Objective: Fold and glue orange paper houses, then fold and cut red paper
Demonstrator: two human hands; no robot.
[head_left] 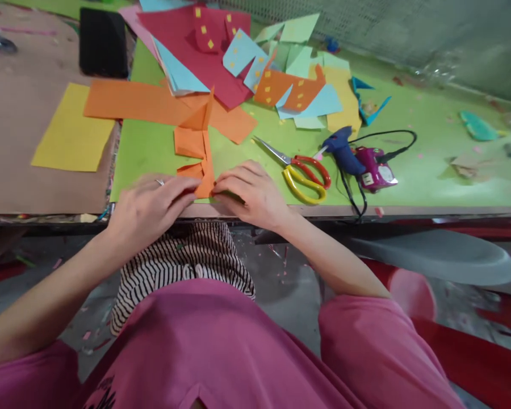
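Note:
A piece of orange paper (205, 150), cut into flaps along its left side and folded lengthwise, lies near the table's front edge. My left hand (147, 201) is closed at its lower left edge, fingertips pressed together on the paper. On the other side my right hand (251, 193) pinches the lower right edge between thumb and fingers. Scissors (300, 170) with one red and one yellow handle lie partly open, right of my right hand. Beyond the folded piece is a long orange strip (132, 101).
A blue glue gun (344, 150) rests beside a purple box (377, 168) with a black cord. Red sheets (187, 45) and cut coloured papers (298, 62) pile up at the back. A yellow sheet (74, 130) and a black phone-like slab (103, 42) lie left.

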